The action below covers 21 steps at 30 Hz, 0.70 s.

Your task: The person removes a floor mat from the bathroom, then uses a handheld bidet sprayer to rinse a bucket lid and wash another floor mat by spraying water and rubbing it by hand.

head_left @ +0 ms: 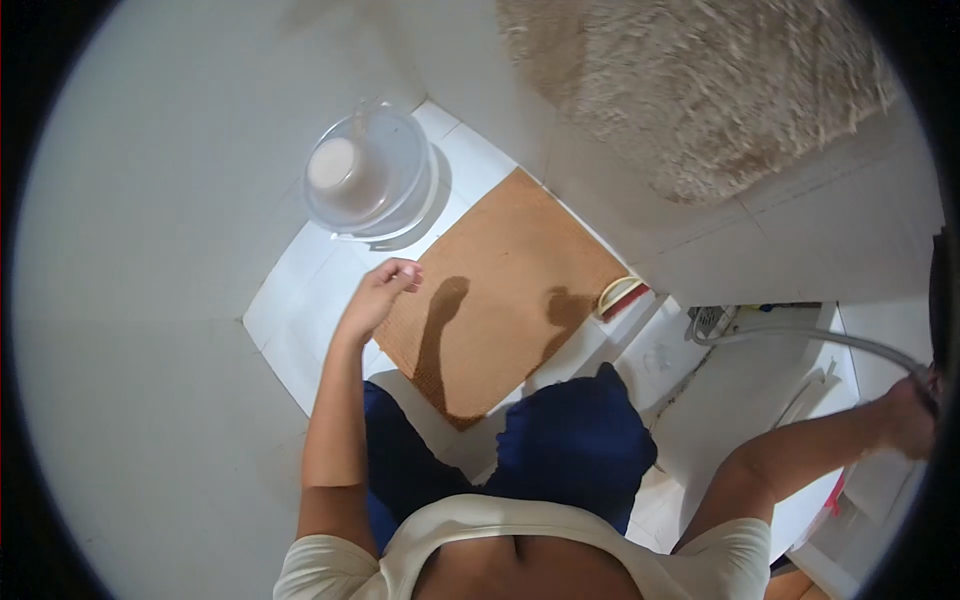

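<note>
My left hand [385, 285] hovers over the near left side of an orange-brown mat [505, 290], its fingers curled in and nothing visible between them. Far out on the right, my right hand [908, 415] is wrapped around a grey hose [840, 338]; the grip is partly blurred and dark at the view's edge. That hose curves back left to a grate [708, 320] beside a white unit. Beyond my left hand stands a clear plastic bucket [400, 170] with a pale dipper [334, 163] at its top.
A scrubbing brush [623, 300] with a cream handle and red part lies by the mat's right corner. A shaggy beige rug [720, 90] hangs over the ledge at upper right. White floor tiles [305, 290] border the mat, and a grey wall [170, 250] rises on the left.
</note>
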### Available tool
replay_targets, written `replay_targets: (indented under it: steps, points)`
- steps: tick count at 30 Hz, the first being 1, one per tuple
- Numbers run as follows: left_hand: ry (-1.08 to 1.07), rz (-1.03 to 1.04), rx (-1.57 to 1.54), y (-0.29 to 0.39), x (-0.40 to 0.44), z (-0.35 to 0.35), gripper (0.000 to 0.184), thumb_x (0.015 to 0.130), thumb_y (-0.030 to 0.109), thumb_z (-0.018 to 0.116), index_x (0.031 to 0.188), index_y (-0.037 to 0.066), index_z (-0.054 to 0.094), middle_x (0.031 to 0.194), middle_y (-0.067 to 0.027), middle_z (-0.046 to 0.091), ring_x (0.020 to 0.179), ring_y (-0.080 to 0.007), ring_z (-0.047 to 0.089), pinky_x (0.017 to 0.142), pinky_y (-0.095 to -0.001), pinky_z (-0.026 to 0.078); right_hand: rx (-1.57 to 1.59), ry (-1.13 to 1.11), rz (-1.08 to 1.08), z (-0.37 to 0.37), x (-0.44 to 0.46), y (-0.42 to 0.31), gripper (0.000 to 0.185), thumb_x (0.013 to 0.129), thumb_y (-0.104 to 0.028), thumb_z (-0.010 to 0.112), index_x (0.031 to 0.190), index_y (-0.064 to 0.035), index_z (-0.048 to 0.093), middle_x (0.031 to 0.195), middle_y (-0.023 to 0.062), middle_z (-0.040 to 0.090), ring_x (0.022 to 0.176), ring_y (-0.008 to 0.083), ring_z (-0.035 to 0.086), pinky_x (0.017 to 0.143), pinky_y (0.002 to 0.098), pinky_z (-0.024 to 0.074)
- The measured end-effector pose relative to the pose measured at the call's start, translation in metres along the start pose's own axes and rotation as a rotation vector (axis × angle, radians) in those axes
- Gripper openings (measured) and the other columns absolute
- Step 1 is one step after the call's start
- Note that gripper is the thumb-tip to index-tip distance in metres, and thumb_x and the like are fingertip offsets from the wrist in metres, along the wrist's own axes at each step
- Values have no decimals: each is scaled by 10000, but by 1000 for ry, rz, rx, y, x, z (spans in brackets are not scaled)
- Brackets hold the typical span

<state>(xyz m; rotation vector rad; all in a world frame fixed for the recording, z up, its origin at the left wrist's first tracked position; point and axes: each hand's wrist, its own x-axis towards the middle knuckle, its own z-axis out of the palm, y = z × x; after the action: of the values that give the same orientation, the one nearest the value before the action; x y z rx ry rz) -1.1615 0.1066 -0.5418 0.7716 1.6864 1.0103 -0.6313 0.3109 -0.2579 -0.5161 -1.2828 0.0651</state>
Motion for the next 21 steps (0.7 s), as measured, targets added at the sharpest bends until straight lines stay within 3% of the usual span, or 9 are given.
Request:
replay_targets:
  steps: [2, 3, 5, 8, 11, 13, 16, 18, 21]
  points:
    - [2, -50, -18, -21, -3, 2, 269, 913, 254, 505, 1010, 15, 580, 903, -51, 590, 865, -142, 545, 831, -273, 410, 232, -246, 102, 35, -34, -41, 545, 892, -615, 242, 1077, -153, 465, 665, 44, 469, 503, 117, 495, 356, 284, 471]
    - [-15, -95, -25, -31, -4, 2, 273, 912, 255, 506, 1013, 11, 575, 907, -55, 591, 864, -143, 547, 825, -270, 414, 61, -386, 125, 55, -48, -55, 532, 885, -626, 245, 1106, -185, 445, 655, 55, 494, 515, 125, 542, 313, 274, 443]
    - [-37, -112, -48, -50, -6, 0, 302, 914, 282, 498, 1038, 16, 570, 922, -56, 592, 890, -144, 542, 846, -276, 406, 313, -562, 453, 92, -91, -68, 603, 822, -599, 410, 1171, -109, 457, 705, 40, 527, 599, 117, 548, 393, 233, 410]
    - [-60, -124, -76, -73, -13, 1, 341, 915, 316, 491, 1062, 16, 562, 943, -62, 595, 905, -150, 543, 867, -282, 399, 236, -919, 1000, 142, -182, -73, 722, 825, -580, 489, 1259, -7, 428, 687, -20, 455, 492, 60, 374, 410, 192, 301]
    - [-56, -151, -61, -99, -17, -3, 329, 913, 306, 490, 1044, 16, 573, 919, -61, 602, 864, -154, 555, 835, -283, 420, 225, -1622, 1302, 205, -266, -75, 459, 904, -448, 447, 1136, -54, 483, 663, -37, 442, 516, 43, 424, 429, 188, 315]
    - [-46, -178, 51, -115, -15, -15, 299, 903, 295, 497, 1001, 29, 592, 887, -60, 610, 823, -145, 566, 766, -267, 439, 264, -1791, 1486, 216, -323, -75, 445, 898, -434, 465, 1153, -70, 460, 678, -31, 441, 517, 43, 424, 435, 188, 332]
    - [165, -318, -149, -120, 1, -41, 257, 882, 274, 513, 939, 41, 607, 823, -48, 602, 792, -132, 565, 706, -245, 435, 242, -1962, 1439, 218, -394, -72, 439, 892, -433, 483, 1146, -76, 453, 692, -21, 441, 530, 45, 433, 448, 184, 353]
    - [297, -226, -184, -126, 27, -65, 254, 858, 263, 538, 982, 45, 582, 836, -48, 590, 798, -131, 561, 699, -243, 428, 247, -1928, 1406, 213, -402, -74, 488, 868, -482, 493, 1123, -66, 471, 697, -14, 451, 541, 50, 446, 444, 189, 364]
    - [754, 26, -70, -102, 69, -85, 303, 828, 190, 551, 1062, -2, 529, 887, -83, 572, 825, -176, 550, 741, -290, 436, 262, -1849, 1419, 206, -391, -81, 538, 849, -523, 504, 1094, -44, 487, 699, -3, 462, 557, 60, 462, 446, 196, 379]
